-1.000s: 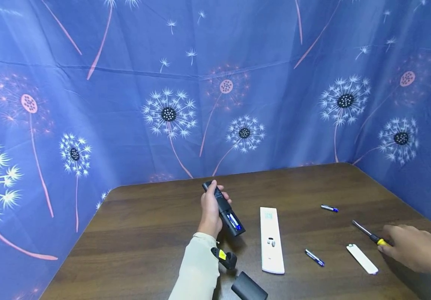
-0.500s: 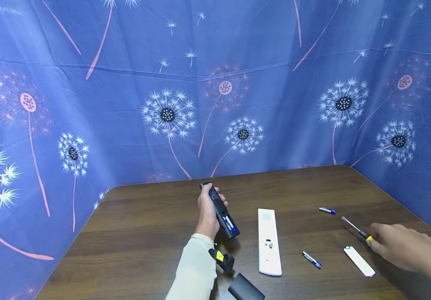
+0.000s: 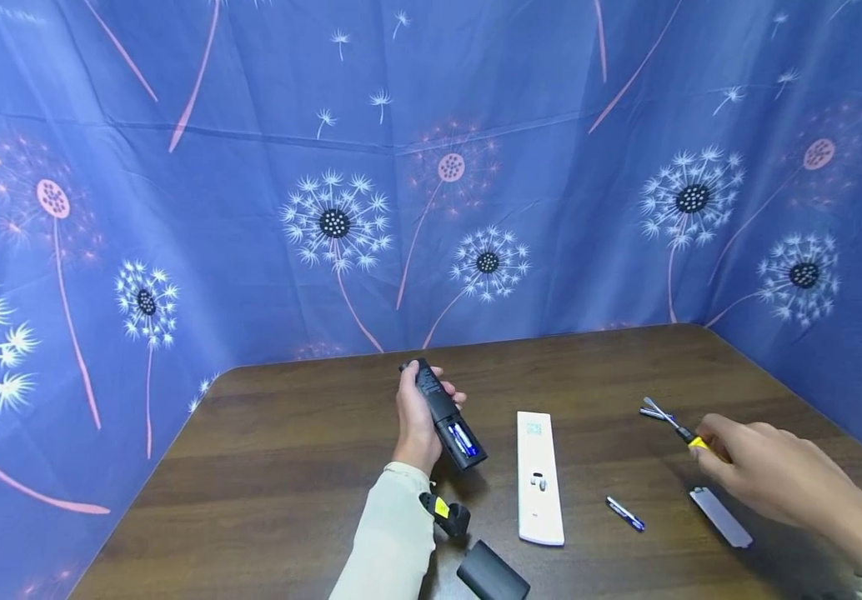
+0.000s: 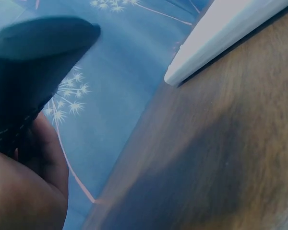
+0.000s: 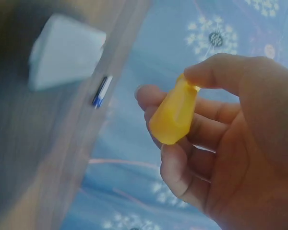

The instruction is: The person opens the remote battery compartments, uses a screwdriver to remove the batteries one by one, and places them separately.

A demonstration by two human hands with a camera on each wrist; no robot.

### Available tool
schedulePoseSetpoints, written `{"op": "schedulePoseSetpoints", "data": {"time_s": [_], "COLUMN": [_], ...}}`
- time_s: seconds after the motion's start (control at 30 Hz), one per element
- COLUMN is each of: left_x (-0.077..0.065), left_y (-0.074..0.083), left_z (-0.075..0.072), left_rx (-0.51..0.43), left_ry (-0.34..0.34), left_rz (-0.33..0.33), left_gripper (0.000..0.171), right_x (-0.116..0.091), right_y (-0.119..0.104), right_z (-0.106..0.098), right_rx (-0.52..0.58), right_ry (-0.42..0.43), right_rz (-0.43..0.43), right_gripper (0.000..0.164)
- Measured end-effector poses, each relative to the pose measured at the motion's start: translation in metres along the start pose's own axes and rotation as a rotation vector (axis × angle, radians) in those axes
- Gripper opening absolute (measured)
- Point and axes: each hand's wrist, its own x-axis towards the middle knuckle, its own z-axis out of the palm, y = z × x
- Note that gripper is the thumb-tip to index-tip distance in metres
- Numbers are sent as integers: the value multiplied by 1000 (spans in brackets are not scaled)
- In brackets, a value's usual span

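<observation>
My left hand (image 3: 418,421) grips a black remote control (image 3: 437,400) above the table, its open battery bay facing up. Batteries (image 3: 463,439) with blue ends lie in that bay. In the left wrist view the remote's end (image 4: 43,40) looks dark and blurred above the thumb. My right hand (image 3: 787,471) holds a screwdriver by its yellow handle (image 5: 175,112) between thumb and fingers. The metal shaft (image 3: 662,412) points left and away, its tip overlapping the far loose battery (image 3: 650,413) in the head view; whether they touch I cannot tell.
A long white remote-shaped piece (image 3: 540,508) with a small recess lies mid-table. Right of it are a loose battery (image 3: 625,513) and a slim white cover (image 3: 721,517), shaded by my right arm. A black cover (image 3: 493,572) lies at the front. A blue patterned cloth (image 3: 251,208) hangs behind.
My right hand has moved left and farther from me with the screwdriver, whose tip has come over the far battery. My left hand keeps its grip on the remote in about the same place.
</observation>
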Motion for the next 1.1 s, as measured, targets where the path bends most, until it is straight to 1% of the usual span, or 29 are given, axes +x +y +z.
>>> {"op": "schedulePoseSetpoints", "data": {"time_s": [0.1,0.2,0.33,0.5,0.57,0.73,0.87,0.97,1.1], "left_x": [0,-1,-1,0,0,2,3,2,0], "left_y": [0,0,-1,-2,0,2,4,4,2], "left_z": [2,4,5,3,3,4,6,5,3], "left_rx": [-39,-51,-34,29,42,24,-21,-44,-18], "left_ry": [8,24,19,9,17,29,25,42,55], "left_rz": [12,16,-5,-13,-15,-26,-14,-18,-33], "left_gripper": [39,38,37,41,43,45,47,47,48], "right_x": [3,6,11,19,23,31,37,39,37], "right_y": [-13,-24,-38,-55,-62,-79,-91,-100,-108], "right_z": [1,1,2,1,1,3,6,9,16], "right_rx": [15,33,60,85,95,102,121,159,185], "right_ry": [14,45,87,96,99,133,111,69,57], "right_rz": [-27,-66,-110,-131,-148,-233,-287,-301,-294], "right_gripper": [10,11,14,16,14,20,23,23,23]}}
